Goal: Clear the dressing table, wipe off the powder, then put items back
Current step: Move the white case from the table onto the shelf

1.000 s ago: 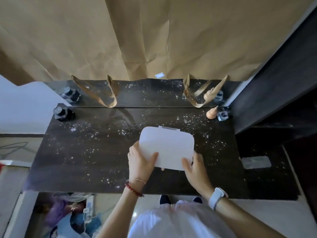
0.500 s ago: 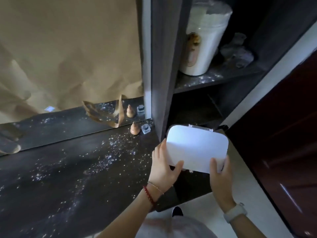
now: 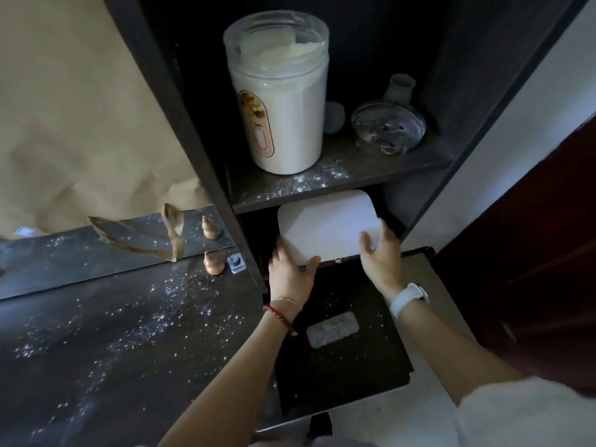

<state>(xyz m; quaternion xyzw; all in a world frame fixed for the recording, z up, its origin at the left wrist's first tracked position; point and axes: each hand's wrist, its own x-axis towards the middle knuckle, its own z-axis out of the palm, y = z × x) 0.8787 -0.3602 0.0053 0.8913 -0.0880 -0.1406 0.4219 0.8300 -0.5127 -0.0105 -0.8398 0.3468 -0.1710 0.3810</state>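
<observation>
The white case (image 3: 325, 225) sits at centre frame, pushed partway into the dark compartment under a shelf (image 3: 338, 177) – no writing shows on it. The left hand (image 3: 290, 272) grips its near left corner, thumb on top; the right hand (image 3: 380, 253) holds the near right corner, fingers curled over the edge. On the shelf above stands a powder jar (image 3: 280, 101) whose label is unreadable. The powder-dusted dressing table (image 3: 113, 333) fills the lower left.
</observation>
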